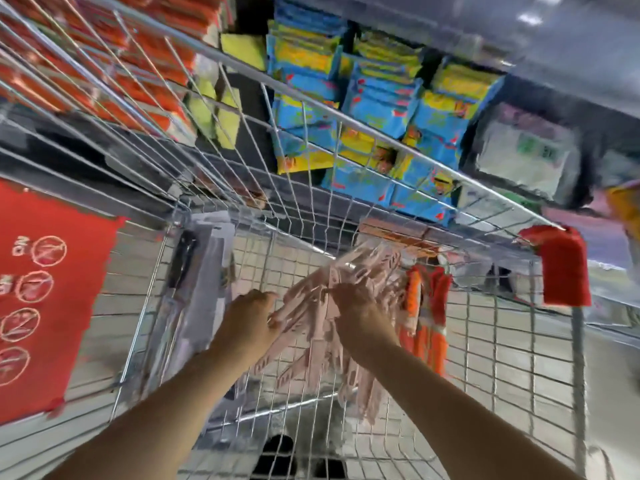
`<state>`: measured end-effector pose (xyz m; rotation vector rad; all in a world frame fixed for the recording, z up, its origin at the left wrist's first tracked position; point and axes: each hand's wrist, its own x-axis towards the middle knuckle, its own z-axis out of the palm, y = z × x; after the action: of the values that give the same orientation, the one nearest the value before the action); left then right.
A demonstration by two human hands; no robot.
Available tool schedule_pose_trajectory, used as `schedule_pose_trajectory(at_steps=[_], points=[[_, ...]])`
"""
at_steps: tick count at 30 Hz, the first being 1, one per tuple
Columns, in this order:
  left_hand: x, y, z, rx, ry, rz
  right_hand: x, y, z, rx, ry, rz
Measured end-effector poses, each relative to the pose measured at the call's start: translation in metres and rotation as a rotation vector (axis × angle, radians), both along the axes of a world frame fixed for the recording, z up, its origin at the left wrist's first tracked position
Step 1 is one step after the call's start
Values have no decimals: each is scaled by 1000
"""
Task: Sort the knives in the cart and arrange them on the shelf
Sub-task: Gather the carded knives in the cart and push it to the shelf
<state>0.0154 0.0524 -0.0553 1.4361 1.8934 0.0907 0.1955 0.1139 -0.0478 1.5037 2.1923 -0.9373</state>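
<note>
I look down into a wire shopping cart. A bundle of pale pink knives fans out in the middle of the basket. My left hand grips the bundle's left side, fingers curled on it. My right hand grips the same bundle from the right. Orange knives hang or lean just right of the pink ones. A black-handled knife in a clear pack leans against the cart's left wall. The frame is motion-blurred.
Beyond the cart's far rim stand shelves with blue-and-yellow packets and orange-red packs. A red cart flap with warning icons is at left. A red handle cap sits on the right rim. Tiled floor shows through the wire.
</note>
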Motion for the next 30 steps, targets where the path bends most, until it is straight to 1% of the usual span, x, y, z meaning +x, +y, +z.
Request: schedule_pose_trajectory(at_steps=[2,4,7,9,10,12,15,16,18,20,21,24,28,30], points=[[-1,0,-11,10,-3,15,-9,8,-7,66,-23,233],[-3,0,-20,22,-8,31,-17,15,-13,111,-77,351],[-6,-1,-36,21,-1,27,-22,19,-25,147,-229,590],[-4,-1,-46,9,0,29,-21,20,-31,213,-273,733],[-2,-1,-49,3,-6,31,-19,20,-33,238,-272,752],[2,-1,-55,1,-17,34,-14,22,-34,248,-240,718],[4,-2,-61,3,-7,46,-3,29,-31,297,-249,736],[5,-1,-62,12,1,56,2,32,-30,310,-250,712],[6,2,-62,61,21,84,13,38,-22,290,-247,618],[7,4,-58,126,48,107,27,42,-18,246,-228,474],[7,4,-56,145,63,122,35,42,-17,207,-179,336],[4,2,-52,179,107,168,54,32,-12,84,6,-175],[11,-2,-45,163,104,179,65,2,-17,-26,75,-663],[18,-3,-46,129,88,151,62,-16,-25,-108,123,-851]])
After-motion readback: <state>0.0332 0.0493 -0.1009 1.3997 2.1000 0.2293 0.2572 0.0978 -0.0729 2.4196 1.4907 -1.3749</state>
